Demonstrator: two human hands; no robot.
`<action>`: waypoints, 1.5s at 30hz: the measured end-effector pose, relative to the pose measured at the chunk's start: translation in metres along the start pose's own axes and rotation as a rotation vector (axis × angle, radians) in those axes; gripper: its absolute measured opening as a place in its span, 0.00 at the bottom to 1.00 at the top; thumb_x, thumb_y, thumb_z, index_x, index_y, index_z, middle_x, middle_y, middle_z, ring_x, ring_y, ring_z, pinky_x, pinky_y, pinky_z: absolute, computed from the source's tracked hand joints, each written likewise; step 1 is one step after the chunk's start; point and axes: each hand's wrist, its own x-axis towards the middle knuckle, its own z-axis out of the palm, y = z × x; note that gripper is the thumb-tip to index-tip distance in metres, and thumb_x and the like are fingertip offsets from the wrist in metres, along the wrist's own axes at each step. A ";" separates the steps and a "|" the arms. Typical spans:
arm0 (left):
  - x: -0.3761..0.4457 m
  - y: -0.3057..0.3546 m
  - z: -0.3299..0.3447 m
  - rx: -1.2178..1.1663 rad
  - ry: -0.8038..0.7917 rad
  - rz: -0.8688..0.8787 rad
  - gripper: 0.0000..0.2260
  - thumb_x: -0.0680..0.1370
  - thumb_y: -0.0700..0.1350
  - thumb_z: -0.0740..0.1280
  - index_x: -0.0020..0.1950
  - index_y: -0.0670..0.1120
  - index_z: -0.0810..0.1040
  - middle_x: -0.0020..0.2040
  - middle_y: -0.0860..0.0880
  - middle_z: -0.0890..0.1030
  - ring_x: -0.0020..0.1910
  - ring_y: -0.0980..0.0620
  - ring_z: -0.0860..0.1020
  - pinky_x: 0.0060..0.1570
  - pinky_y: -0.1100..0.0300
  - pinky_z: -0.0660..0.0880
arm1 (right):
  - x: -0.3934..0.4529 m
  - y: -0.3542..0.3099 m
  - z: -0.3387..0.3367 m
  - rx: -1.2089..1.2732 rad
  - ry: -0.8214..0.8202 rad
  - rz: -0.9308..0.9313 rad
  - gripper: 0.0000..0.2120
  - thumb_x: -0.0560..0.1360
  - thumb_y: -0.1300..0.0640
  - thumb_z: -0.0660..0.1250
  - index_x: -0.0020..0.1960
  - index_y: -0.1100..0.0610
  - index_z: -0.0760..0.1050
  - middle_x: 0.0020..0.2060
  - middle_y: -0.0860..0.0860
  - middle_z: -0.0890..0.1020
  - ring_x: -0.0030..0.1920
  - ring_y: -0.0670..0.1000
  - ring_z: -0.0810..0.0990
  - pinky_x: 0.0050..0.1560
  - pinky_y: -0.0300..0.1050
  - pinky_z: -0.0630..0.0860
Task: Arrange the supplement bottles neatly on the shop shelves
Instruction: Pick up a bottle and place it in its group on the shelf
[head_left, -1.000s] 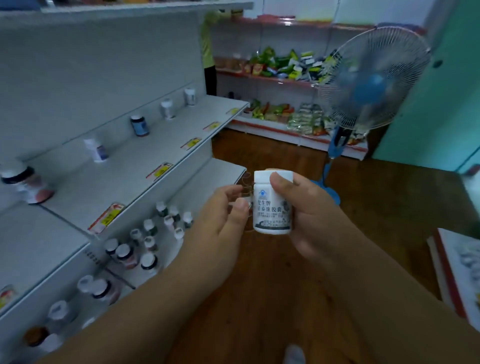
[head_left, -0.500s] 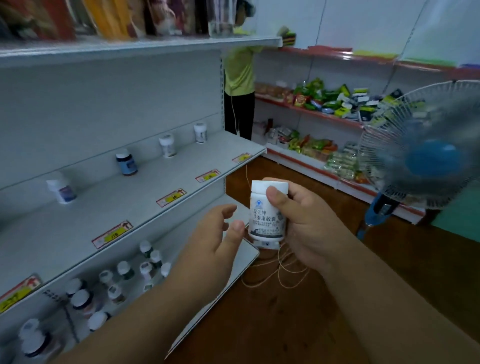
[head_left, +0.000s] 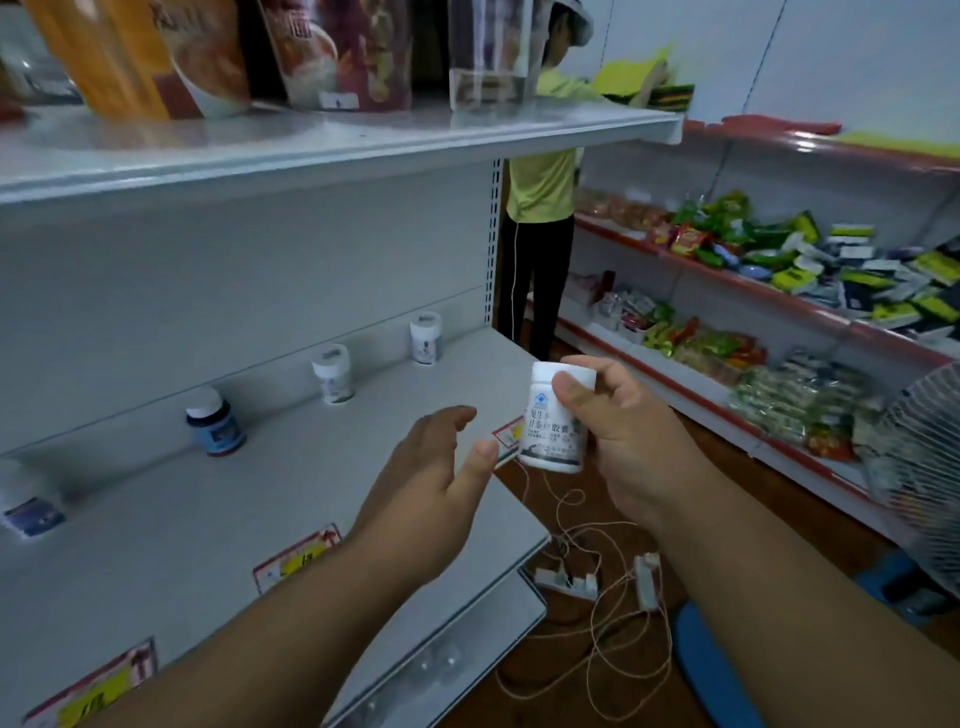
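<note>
The white plastic supplement bottle with the white cap and printed label (head_left: 557, 415) is up in the air, upright, just past the front right corner of the grey metal middle shelf (head_left: 171, 525). The right hand (head_left: 631, 447) has it, thumb across the label and fingers wrapped round the back. The left hand (head_left: 431, 483) hovers just beside it, fingers apart and relaxed, holding nothing.

How far along? Early, by the look of it. Four bottles stand in a spaced row against the back panel: a white-capped one at the far end (head_left: 426, 338), another white one (head_left: 332, 374), a dark blue bottle with a white cap (head_left: 214, 423), and a blurred one at the left edge (head_left: 26, 504). This bottle is not yet placed, and the lower shelf (head_left: 441, 660) is mostly hidden by the arms, so what remains there I cannot tell.

Room to move looks generous: wide bare shelf in front of the row. Mind the front lip with its red-and-yellow price tags (head_left: 296, 558), and the upper shelf (head_left: 311, 150) overhanging, loaded with packets. On the floor below, thin cords and power strips (head_left: 597, 582) trail near the shelf corner.
</note>
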 end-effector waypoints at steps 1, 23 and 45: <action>0.018 -0.003 0.002 0.019 0.004 -0.010 0.32 0.72 0.71 0.44 0.73 0.61 0.60 0.73 0.56 0.67 0.66 0.55 0.70 0.65 0.50 0.71 | 0.022 -0.003 -0.002 -0.018 0.004 -0.006 0.19 0.69 0.49 0.72 0.59 0.50 0.77 0.51 0.50 0.85 0.52 0.52 0.85 0.49 0.52 0.83; 0.264 -0.054 0.084 0.577 0.172 -0.312 0.32 0.80 0.63 0.55 0.79 0.48 0.52 0.78 0.46 0.58 0.76 0.44 0.59 0.73 0.46 0.61 | 0.378 0.048 -0.005 -0.943 -0.603 -0.273 0.23 0.78 0.53 0.69 0.71 0.52 0.69 0.64 0.51 0.76 0.59 0.50 0.74 0.55 0.44 0.72; 0.324 -0.088 0.073 0.757 0.125 -0.336 0.38 0.79 0.59 0.60 0.80 0.45 0.43 0.81 0.47 0.49 0.79 0.49 0.49 0.75 0.52 0.53 | 0.443 0.078 0.037 -1.307 -0.633 -0.675 0.15 0.79 0.58 0.65 0.64 0.59 0.69 0.61 0.59 0.67 0.55 0.60 0.76 0.56 0.53 0.74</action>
